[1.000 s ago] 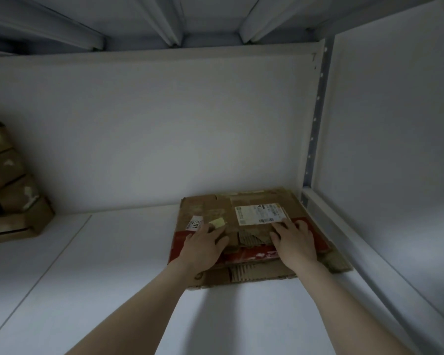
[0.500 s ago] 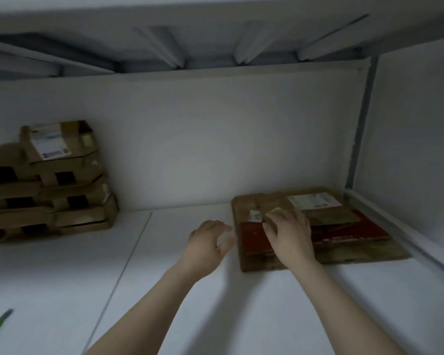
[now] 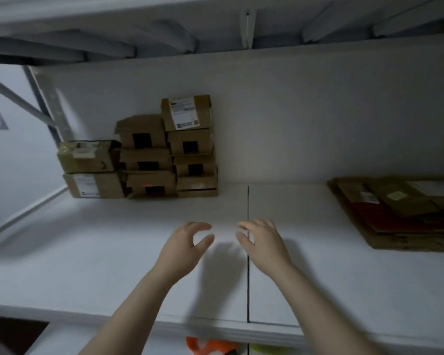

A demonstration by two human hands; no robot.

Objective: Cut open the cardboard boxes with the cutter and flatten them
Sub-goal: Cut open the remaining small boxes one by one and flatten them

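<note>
Both hands hover over the white shelf [image 3: 87,252], near its middle and close to each other; the left hand [image 3: 183,248] has its fingers loosely curled with the thumb out, gripping nothing; the right hand [image 3: 260,244] mirrors it over the dark seam [image 3: 248,201] between the shelf boards, fingers relaxed and likewise empty. Neither hand touches any cardboard.

The uncut boxes [image 3: 149,155] sit stacked against the back wall, left of the hands and well apart from them; they form a stepped pile several layers high, and the topmost box [image 3: 186,112] carries a white shipping label on its face. The flattened cardboard [image 3: 395,216] lies at the far right of the shelf, a low flat pile with a red printed panel and small labels on top; its right part runs out of sight.

Below the shelf's front edge something orange [image 3: 210,345] shows, with something yellow-green [image 3: 267,351] beside it; both are too blurred to name, perhaps tape rolls.
</note>
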